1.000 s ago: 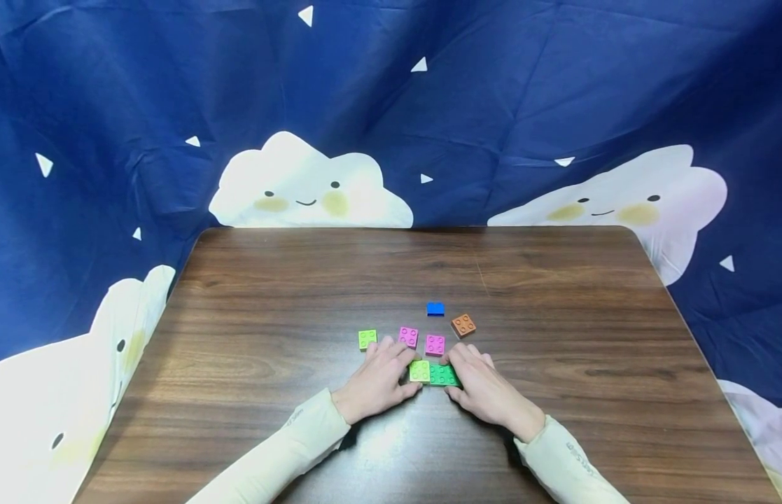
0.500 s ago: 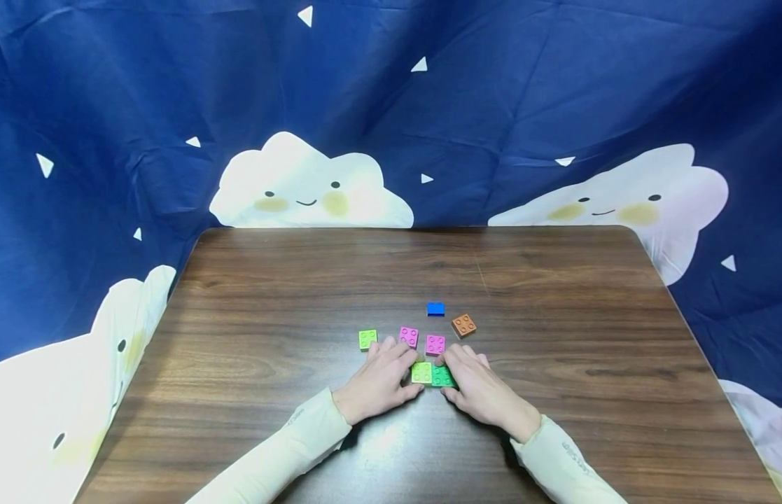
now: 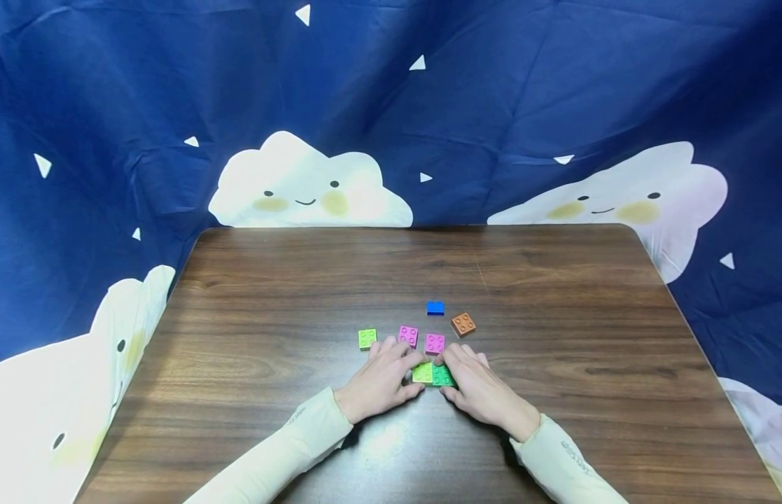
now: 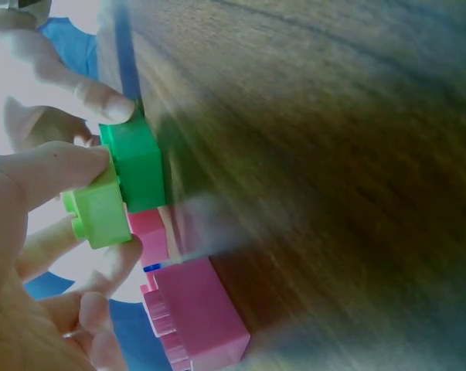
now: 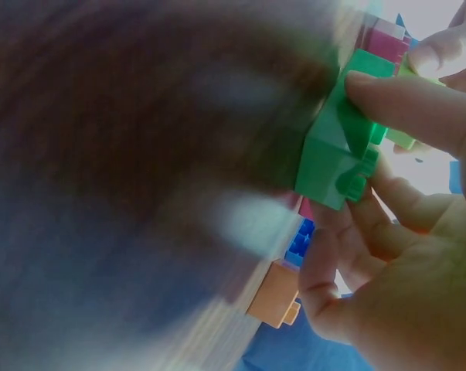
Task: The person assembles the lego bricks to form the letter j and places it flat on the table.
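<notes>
My left hand (image 3: 376, 379) pinches a lime-green toy building brick (image 3: 422, 373) between thumb and fingers. That brick sits higher than a longer green brick (image 3: 442, 376), over its left end; the left wrist view shows the lime-green brick (image 4: 103, 207) overhanging the green one (image 4: 138, 164). Opposite, my right hand (image 3: 482, 383) grips the green brick, its thumb along the near side in the right wrist view, where the green brick (image 5: 329, 166) stands on the table. Fingers hide the green brick's right end from the head camera.
Beyond the hands lie two pink bricks, a left one (image 3: 408, 335) and a right one (image 3: 435, 344). Another lime-green brick (image 3: 367, 339) is at the left. Farther back are a blue brick (image 3: 435, 308) and an orange-brown brick (image 3: 463, 323), all on the wooden table (image 3: 271, 301).
The lime-green and green bricks have shifted slightly right. My right hand has moved a little left, covering more of the green brick. My left hand keeps its pinch.
</notes>
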The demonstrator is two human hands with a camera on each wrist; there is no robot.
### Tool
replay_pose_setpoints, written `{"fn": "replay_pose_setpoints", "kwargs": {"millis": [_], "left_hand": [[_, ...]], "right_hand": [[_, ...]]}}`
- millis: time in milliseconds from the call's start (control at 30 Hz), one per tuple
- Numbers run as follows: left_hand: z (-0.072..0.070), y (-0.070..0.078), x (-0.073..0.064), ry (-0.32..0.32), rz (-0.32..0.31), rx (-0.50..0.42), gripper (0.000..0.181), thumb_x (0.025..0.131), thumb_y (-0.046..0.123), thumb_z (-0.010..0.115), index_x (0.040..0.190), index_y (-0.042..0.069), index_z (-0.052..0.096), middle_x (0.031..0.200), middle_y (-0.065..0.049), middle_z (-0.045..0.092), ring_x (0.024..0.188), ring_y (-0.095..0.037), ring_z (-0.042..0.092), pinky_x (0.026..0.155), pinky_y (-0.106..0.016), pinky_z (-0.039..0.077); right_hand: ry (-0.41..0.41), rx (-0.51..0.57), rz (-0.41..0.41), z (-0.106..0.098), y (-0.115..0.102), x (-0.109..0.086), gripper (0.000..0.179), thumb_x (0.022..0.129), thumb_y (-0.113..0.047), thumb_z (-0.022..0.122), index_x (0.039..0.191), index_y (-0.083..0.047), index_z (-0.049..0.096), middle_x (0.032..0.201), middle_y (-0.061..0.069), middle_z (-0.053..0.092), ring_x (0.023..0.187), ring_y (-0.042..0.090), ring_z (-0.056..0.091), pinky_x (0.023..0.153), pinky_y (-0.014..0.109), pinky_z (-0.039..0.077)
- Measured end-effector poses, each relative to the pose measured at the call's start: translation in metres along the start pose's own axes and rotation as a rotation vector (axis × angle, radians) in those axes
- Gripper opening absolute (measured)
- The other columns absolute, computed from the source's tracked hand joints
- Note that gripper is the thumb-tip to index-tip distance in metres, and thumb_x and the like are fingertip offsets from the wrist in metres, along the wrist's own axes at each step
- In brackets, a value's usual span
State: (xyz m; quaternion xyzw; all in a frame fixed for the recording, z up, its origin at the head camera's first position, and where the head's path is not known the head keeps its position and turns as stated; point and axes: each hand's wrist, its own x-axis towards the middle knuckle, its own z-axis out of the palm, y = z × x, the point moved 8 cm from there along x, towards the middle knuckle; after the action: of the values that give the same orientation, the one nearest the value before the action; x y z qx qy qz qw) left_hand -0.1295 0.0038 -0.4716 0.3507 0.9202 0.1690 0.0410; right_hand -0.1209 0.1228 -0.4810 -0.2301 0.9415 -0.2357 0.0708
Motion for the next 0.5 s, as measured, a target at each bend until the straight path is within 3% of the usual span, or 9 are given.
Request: {"fn": "replay_pose_setpoints", "kwargs": {"millis": [500], "left_hand": [[-0.0021,0.0032,-0.0003,0.027,-0.015,0.009,0.044,0.083,0.038,0.072,0.123,0.023,0.065,0.106,0.004,0.062,0.086,-0.012,0.036,0.075,-0.026,0.026]], "right_hand": [[0.003,-0.009,0.012,0.0007,0.0003,0.0000,0.036,0.079,-0.015,0.077,0.109,-0.008,0.058,0.102,-0.002,0.058,0.091,0.013,0.045,0.074,0.029,0.030]]}}
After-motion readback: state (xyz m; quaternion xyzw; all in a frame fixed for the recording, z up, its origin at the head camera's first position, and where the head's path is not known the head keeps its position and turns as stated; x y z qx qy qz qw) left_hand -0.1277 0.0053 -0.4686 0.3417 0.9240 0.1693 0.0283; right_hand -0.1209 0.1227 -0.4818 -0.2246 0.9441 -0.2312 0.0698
